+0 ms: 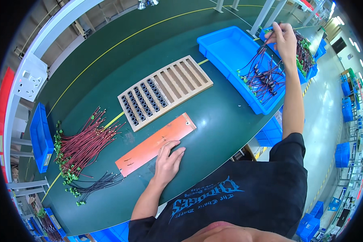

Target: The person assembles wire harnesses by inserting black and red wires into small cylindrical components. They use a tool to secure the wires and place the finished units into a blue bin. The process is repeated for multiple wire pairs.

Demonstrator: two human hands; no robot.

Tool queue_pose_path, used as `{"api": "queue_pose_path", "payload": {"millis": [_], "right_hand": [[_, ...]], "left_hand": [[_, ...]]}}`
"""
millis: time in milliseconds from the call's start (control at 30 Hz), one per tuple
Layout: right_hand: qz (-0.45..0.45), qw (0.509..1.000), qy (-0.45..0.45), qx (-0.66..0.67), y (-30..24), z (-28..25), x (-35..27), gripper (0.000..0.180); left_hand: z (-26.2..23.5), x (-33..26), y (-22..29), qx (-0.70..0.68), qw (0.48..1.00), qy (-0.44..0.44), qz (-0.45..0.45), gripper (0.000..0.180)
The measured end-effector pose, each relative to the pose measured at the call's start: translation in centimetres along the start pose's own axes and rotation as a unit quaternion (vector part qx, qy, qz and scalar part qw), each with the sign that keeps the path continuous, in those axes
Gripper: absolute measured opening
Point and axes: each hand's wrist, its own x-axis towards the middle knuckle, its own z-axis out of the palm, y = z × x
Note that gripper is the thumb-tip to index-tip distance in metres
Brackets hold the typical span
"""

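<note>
The left hand (168, 160) is laid flat, palm down, on the dark green table top (213, 121), the forearm coming up from the lower edge. Its fingers are held loosely together and extended; the fingertips touch the near edge of the long orange rectangular plate (149, 146). Nothing is gripped by it.

The right arm is stretched fully out to the far right, elbow straight. The right hand (283, 38) is raised above the large blue plastic bin (226, 48), fingers pinched shut on the upper ends of a bunch of dark short wires with black connectors (262, 74). The bunch hangs from the fingers down into the bin, where its lower ends lie spread on the bin floor.

Beyond the orange plate a slotted wooden rack (165, 92) is seen, its left slots filled with small black parts. At the left a pile of red wires with green end plugs (82, 145) is spread on the table, with a smaller bundle of black wires (97, 183) just beside it.
</note>
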Motion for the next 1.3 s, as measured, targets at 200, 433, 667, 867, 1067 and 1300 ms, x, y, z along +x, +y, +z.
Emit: {"api": "queue_pose_path", "payload": {"millis": [200, 433, 667, 867, 1067, 1300], "right_hand": [[0.267, 0.959, -0.076, -0.054, 20.3, -1.9, 1.8, 0.047], [-0.217, 0.902, -0.140, -0.347, 21.3, 1.7, -3.8, 0.025], [-0.205, 0.797, -0.234, -0.517, 15.8, 5.7, -4.7, 0.016], [-0.278, 0.920, -0.275, -0.039, -1.7, 20.6, -10.6, 0.017], [-0.227, 0.937, -0.265, -0.029, -3.7, 31.1, -19.3, 0.033], [-0.319, 0.901, -0.294, -0.021, -4.1, 27.3, -22.1, 0.041]], "left_hand": [[-0.4, 0.1, 0.4, 0.013, 1.000, -0.021, -0.008, 0.022], [-0.1, 0.3, 0.3, 0.026, 0.999, -0.023, -0.014, 0.019], [0.1, 0.3, -0.1, 0.032, 0.999, -0.032, 0.008, 0.022], [-0.4, -0.6, -0.3, 0.023, 1.000, -0.019, 0.006, 0.021], [-0.1, -0.4, -0.9, 0.014, 0.999, 0.014, 0.036, 0.025], [-5.4, -1.7, -0.2, 0.120, 0.982, 0.132, 0.061, 0.024]]}}
